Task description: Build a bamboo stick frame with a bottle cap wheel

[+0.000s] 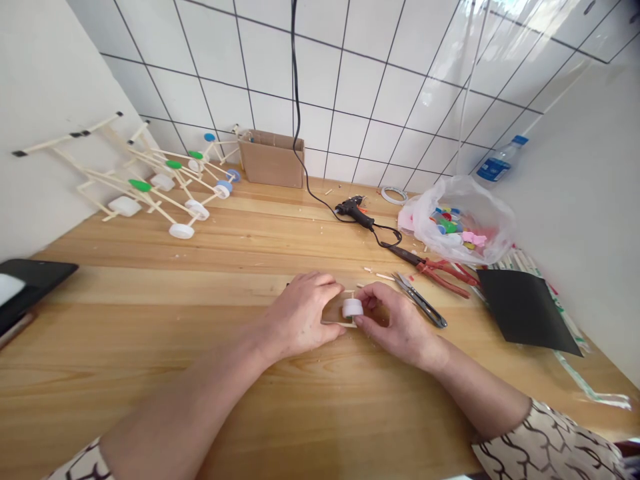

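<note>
On the light wooden tabletop (150,347), the left hand (303,313) and right hand (395,323) together pinch a small white plastic bottle cap (352,307) against a thin wooden stick frame (345,324). This sits just beside the small metal snips (420,300).

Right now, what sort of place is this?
Probably a home craft bench in a tiled corner: a hot glue gun, stick-and-bottle-cap models and a bag of coloured caps lie on the wooden table.

A home craft corner: white tiled wall (380,73), wooden worktop (200,373), glue gun (356,212), stick models (150,183).
</note>
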`<action>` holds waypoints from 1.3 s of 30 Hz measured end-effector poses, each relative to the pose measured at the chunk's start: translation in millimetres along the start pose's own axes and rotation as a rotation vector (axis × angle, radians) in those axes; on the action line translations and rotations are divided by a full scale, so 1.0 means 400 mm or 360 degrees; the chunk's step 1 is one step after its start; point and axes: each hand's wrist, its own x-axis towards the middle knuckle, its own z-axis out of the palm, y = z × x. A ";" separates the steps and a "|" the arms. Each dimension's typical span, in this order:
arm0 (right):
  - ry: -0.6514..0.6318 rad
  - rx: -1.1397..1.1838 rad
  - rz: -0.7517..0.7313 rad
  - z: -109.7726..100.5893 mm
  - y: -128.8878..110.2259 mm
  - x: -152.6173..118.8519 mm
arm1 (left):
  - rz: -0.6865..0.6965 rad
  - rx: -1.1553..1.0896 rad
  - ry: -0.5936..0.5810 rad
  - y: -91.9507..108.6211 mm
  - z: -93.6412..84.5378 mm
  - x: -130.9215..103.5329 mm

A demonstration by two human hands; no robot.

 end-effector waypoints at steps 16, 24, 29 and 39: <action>-0.0025 -0.0034 -0.0024 -0.011 -0.009 0.005 | 0.0020 0.0007 0.0008 0.000 0.004 0.000; 0.0158 -0.0063 -0.0023 -0.031 -0.004 -0.014 | -0.0052 -0.0120 0.0118 0.005 0.010 -0.004; 0.0093 0.0032 -0.0054 -0.022 0.005 -0.013 | -0.0053 -0.0101 0.0129 0.006 0.014 -0.006; 0.0015 0.0094 0.0009 -0.021 -0.005 -0.007 | -0.0027 -0.0139 0.0127 0.007 0.022 -0.007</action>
